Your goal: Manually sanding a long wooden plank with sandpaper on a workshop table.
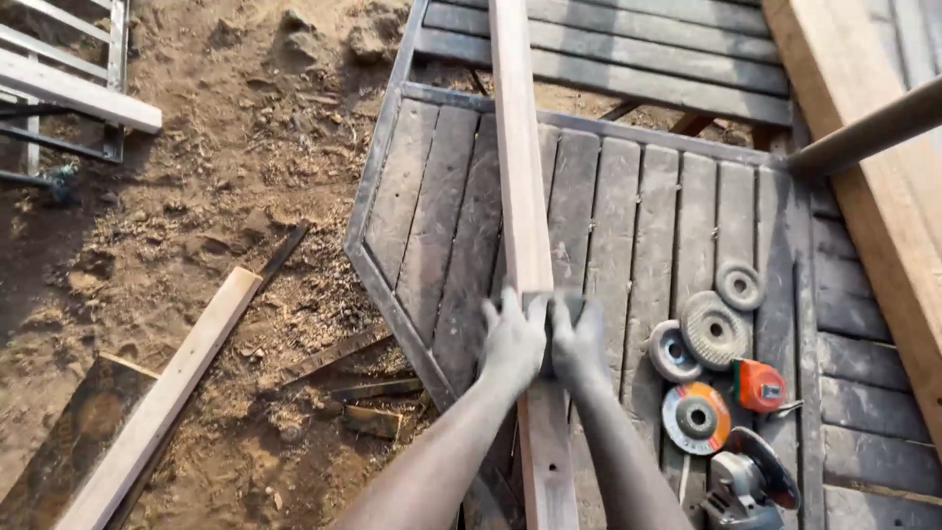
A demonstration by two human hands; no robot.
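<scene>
Sanding looks in hand: left hand (512, 339) and right hand (579, 337), fingers clamped together on a dark sanding block (555, 306), press it onto the long wooden plank (525, 236) lying along the slatted worktop (628, 226), beside grinding discs (713, 329).

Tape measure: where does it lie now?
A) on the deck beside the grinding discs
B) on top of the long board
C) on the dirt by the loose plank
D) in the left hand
A: the orange tape measure lies on the deck next to the discs.
</scene>
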